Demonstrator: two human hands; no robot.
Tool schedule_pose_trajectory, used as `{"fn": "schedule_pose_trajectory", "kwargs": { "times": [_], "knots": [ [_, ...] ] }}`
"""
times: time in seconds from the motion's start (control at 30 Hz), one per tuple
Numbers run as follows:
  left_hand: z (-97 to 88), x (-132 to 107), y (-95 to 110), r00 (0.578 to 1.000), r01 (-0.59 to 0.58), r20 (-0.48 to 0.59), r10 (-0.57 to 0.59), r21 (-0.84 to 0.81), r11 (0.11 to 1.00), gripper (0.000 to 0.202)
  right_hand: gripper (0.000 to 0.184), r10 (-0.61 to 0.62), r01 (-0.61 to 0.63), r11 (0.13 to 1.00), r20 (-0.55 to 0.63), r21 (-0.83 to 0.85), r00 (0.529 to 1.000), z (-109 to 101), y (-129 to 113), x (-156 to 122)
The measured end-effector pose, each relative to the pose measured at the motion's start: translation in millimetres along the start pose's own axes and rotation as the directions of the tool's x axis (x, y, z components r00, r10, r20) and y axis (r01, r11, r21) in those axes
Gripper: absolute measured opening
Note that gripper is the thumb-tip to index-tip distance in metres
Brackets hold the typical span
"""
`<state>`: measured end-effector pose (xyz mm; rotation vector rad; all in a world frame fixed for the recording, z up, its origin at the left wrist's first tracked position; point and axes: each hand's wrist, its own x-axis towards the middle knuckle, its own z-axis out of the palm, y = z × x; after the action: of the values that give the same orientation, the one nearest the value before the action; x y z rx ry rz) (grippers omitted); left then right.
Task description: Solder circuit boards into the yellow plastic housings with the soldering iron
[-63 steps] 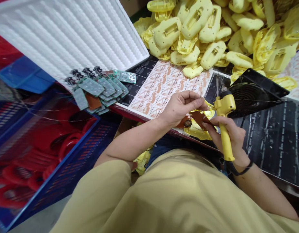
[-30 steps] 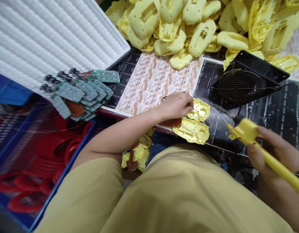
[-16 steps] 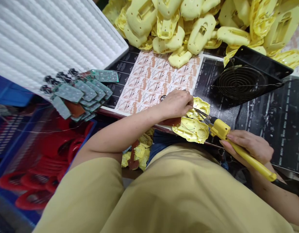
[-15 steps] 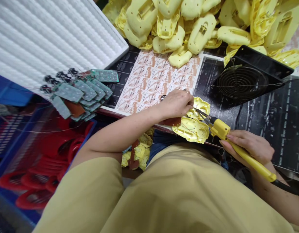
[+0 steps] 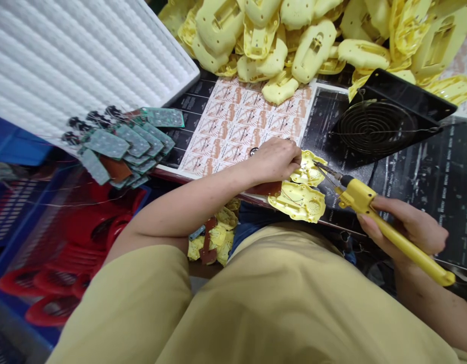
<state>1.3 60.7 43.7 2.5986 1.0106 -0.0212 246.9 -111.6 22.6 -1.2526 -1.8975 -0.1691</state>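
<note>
My right hand [image 5: 411, 225] is wrapped round a yellow soldering iron [image 5: 385, 230], whose metal tip points left over the upper yellow plastic shell [image 5: 311, 174]. Closed and knuckles up, my left hand [image 5: 279, 159] is at the left side of that shell; its fingertips and whatever they pinch are hidden. Just below, a second yellow shell [image 5: 297, 202] lies inner side up at the table edge, with thin wires and a round speaker grille. A brown circuit board [image 5: 266, 189] shows partly under my left wrist.
Yellow shells [image 5: 260, 45] are heaped along the back. A black fan [image 5: 377, 126] stands at the right. Stacked green circuit boards [image 5: 135, 144] with wires lie left, beside a white foam sheet [image 5: 93, 55]. A blue crate [image 5: 25, 283] holds red parts [image 5: 78, 253].
My right hand has drawn the soldering iron a little to the right, and its tip has shifted up and right over the upper shell. My left hand has barely moved.
</note>
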Motion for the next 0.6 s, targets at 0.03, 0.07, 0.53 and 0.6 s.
{"fn": "schedule_pose_trajectory", "kwargs": {
  "times": [0.03, 0.07, 0.53, 0.6],
  "knots": [
    [0.4, -0.4, 0.0, 1.0, 0.0, -0.006, 0.0, 0.007, 1.0, 0.023, 0.028, 0.028, -0.029, 0.999, -0.014, -0.045, 0.999, 0.9, -0.4, -0.7],
    [0.7, -1.0, 0.2, 1.0, 0.0, -0.01, 0.0, 0.014, 1.0, 0.023, 0.03, 0.04, -0.041, 0.997, -0.02, -0.072, 0.999, 1.8, -0.4, -1.6],
    [-0.5, -0.6, -0.4, 0.994, 0.102, -0.038, -0.105, -0.083, 0.991, 0.024, 0.038, 0.04, -0.04, 0.999, -0.02, -0.007, 0.999, 4.2, 4.7, -5.5],
    [-1.3, 0.7, 0.9, 0.995, 0.096, -0.036, -0.098, -0.059, 0.994, 0.025, 0.027, 0.043, -0.042, 0.998, -0.028, 0.056, 0.999, 7.1, 5.8, -4.6]
  ]
}}
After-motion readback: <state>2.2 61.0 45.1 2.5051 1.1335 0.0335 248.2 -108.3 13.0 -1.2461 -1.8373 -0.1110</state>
